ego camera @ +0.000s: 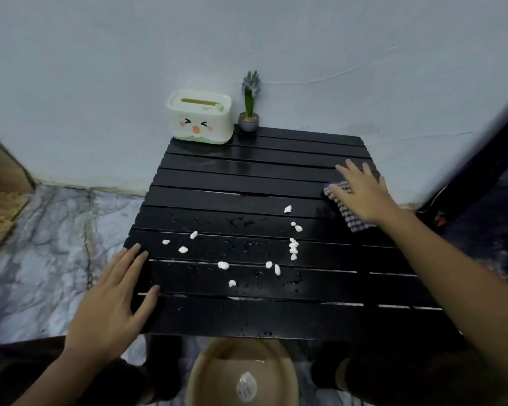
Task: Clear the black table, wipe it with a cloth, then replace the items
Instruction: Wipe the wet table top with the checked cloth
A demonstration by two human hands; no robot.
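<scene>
Right hand (364, 194) lies flat on the cloth (349, 212) at the desk's (247, 177) right edge, fingers spread. Left hand (112, 303) rests on the near-left corner, fingers straight and slightly apart, holding nothing. White bits (294, 244) and droplets scatter mid-desk. Box (200, 118) and plant (249, 112) stand at the far-left corner. A bowl (241, 373) sits below the near edge.
</scene>
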